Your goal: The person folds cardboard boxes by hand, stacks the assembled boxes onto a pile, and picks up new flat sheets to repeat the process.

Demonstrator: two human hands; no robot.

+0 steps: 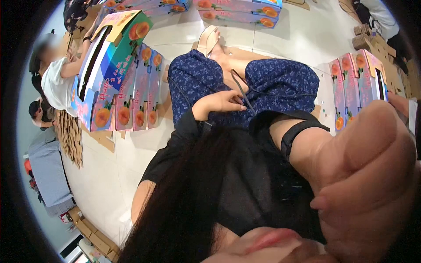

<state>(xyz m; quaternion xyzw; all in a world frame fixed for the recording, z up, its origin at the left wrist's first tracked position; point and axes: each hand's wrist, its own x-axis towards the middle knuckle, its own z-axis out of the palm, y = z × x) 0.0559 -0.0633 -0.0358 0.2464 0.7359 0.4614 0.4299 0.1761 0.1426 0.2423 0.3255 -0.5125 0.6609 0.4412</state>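
My left hand (220, 102) lies on my lap over dark blue flowered trousers (280, 83). Its fingers are loosely extended and rest beside a dark strap (242, 90); nothing shows in them. Large and close to the camera, my right hand (366, 151) is raised at the right, near my face. Its fingers are curled inward, and whatever they may hold is hidden. A black band (294, 136) circles that arm near the wrist. To my left stand several peach-printed cartons (125, 94) side by side, the nearest with a long dark slot.
More peach-printed cartons (357, 79) stand at the right, and others (239, 12) lie ahead. A person in a white shirt (59, 83) is beside the left cartons. Flat cardboard pieces (68, 136) lie on the pale tiled floor (175, 35). A grey-covered piece of furniture (50, 173) stands far left.
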